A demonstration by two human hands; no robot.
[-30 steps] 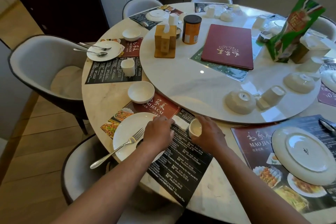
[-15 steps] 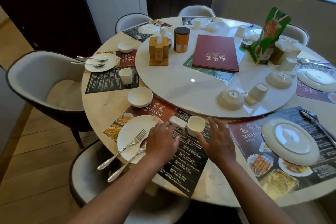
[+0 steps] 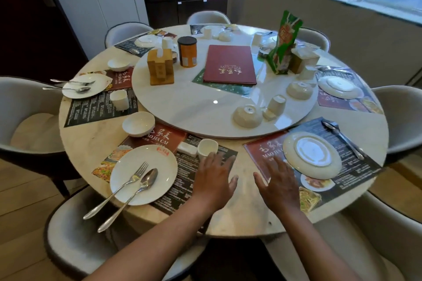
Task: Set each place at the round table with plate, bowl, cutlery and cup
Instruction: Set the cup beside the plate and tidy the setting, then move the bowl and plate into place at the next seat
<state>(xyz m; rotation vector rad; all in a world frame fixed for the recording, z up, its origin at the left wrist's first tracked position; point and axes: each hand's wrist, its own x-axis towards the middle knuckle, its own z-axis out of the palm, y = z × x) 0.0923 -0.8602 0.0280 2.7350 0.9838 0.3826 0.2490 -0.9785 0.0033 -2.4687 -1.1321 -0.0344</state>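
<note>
**One place laid, the upturned plate is ours to turn next**

At the left edge of the round table [image 3: 86, 141] the nearer place looks complete to us: an upright bowl [image 3: 138, 123], a white plate [image 3: 143, 174] near the table's front edge with a fork [image 3: 118, 189] and spoon [image 3: 131, 196] lying across it, handles overhanging the edge, and a small cup [image 3: 207, 147] standing upright beside a folded white packet [image 3: 187, 149].

Our left hand [image 3: 213, 181] hovers empty, fingers spread, just in front of that cup; whether the fingertips touch it we cannot tell. Our right hand [image 3: 277, 186] is also empty and spread wide, over the corner of the next placemat [image 3: 356, 162].

On that mat, toward the table's right front edge, an upturned plate [image 3: 311, 151] lies face down, with cutlery [image 3: 342, 138] beside it near the far corner of the mat. On the turntable [image 3: 194, 107] just beyond sit an inverted bowl [image 3: 247, 116] and an inverted cup [image 3: 276, 104], probably for this place.

We judge all this to be glazed ceramic: stiff, smooth, slippery and breakable, the plate heaviest. Lying flat, it gives little to grip; we would slip fingertips under its near rim, thumb on top, and flip it. The bowl we would take by its raised foot ring, the cup around its wall.
</note>
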